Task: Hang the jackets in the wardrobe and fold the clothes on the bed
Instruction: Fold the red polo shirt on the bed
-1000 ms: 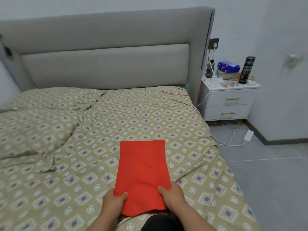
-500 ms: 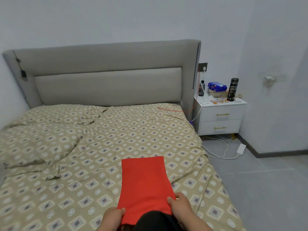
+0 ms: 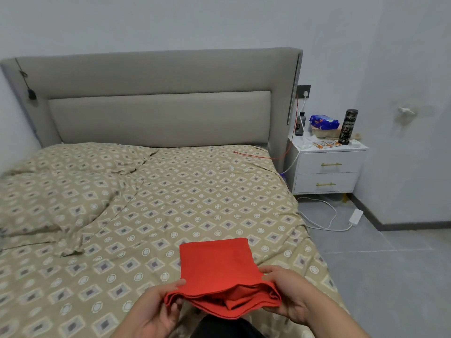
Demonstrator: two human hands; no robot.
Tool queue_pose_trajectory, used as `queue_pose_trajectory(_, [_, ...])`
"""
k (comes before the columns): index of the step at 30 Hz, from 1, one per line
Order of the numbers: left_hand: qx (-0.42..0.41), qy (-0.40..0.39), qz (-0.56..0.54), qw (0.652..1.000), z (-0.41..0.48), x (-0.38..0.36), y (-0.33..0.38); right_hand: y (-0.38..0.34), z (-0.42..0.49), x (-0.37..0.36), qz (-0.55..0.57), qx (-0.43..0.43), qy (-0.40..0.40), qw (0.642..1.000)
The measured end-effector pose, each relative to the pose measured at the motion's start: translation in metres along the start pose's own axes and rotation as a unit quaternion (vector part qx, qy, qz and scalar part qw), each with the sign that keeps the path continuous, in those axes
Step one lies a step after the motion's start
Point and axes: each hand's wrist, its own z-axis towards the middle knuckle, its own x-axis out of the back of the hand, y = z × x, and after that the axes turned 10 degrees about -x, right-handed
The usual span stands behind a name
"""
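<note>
Hands first: your left hand [image 3: 156, 306] grips the near left corner of the folded red cloth [image 3: 217, 272], and your right hand [image 3: 288, 293] pinches its near right edge. You hold the near end lifted, layers showing, while the far end lies on the patterned bed [image 3: 170, 203].

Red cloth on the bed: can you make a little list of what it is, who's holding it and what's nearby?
thing: red cloth, folded
where: far part lies on the patterned bed cover, near edge held up
left hand: grips the near left corner
right hand: grips the near right corner
nearby: white nightstand right of the bed
</note>
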Motion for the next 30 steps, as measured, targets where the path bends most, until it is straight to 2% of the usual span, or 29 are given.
queue_pose_trajectory(3, [-0.014,-0.026,-0.111,0.993,0.015,0.000,-0.001,-0.003,0.009,0.012,0.126,-0.011,-0.083,0.989])
queue_pose_trajectory(5, [-0.033,-0.016,-0.126,0.991,0.033,0.001,0.000,-0.007,0.022,0.015,0.103,0.026,-0.054,0.993])
queue_pose_trajectory(8, [-0.066,0.031,0.026,0.997,0.057,-0.007,0.002,-0.013,0.045,0.011,-0.070,0.133,0.066,0.986])
queue_pose_trajectory(11, [-0.101,0.077,0.185,0.974,0.077,-0.016,0.003,-0.020,0.073,0.001,-0.243,0.165,0.132,0.947])
queue_pose_trajectory(13, [-0.133,0.102,0.263,0.950,0.094,-0.017,0.005,-0.028,0.089,-0.009,-0.305,0.180,0.191,0.915])
queue_pose_trajectory(16, [-0.170,0.097,0.331,0.923,0.114,-0.017,0.007,-0.039,0.111,-0.017,-0.293,0.146,0.224,0.918])
queue_pose_trajectory(19, [-0.202,0.107,0.311,0.922,0.130,-0.014,0.011,-0.042,0.130,-0.012,-0.281,0.127,0.223,0.925])
queue_pose_trajectory(21, [-0.205,0.149,0.291,0.922,0.144,-0.008,0.011,-0.038,0.140,-0.006,-0.186,0.137,0.256,0.939])
queue_pose_trajectory(23, [-0.199,0.194,0.318,0.907,0.162,0.001,0.007,-0.030,0.149,-0.001,-0.096,0.119,0.294,0.944])
queue_pose_trajectory(24, [-0.195,0.209,0.343,0.895,0.170,0.003,0.003,-0.028,0.154,-0.001,-0.086,0.107,0.308,0.941])
queue_pose_trajectory(28, [-0.194,0.225,0.457,0.838,0.184,0.001,-0.010,-0.034,0.169,-0.001,-0.171,0.060,0.368,0.912])
queue_pose_trajectory(30, [-0.221,0.243,0.471,0.818,0.175,-0.005,-0.010,-0.038,0.167,-0.003,-0.209,0.054,0.387,0.896])
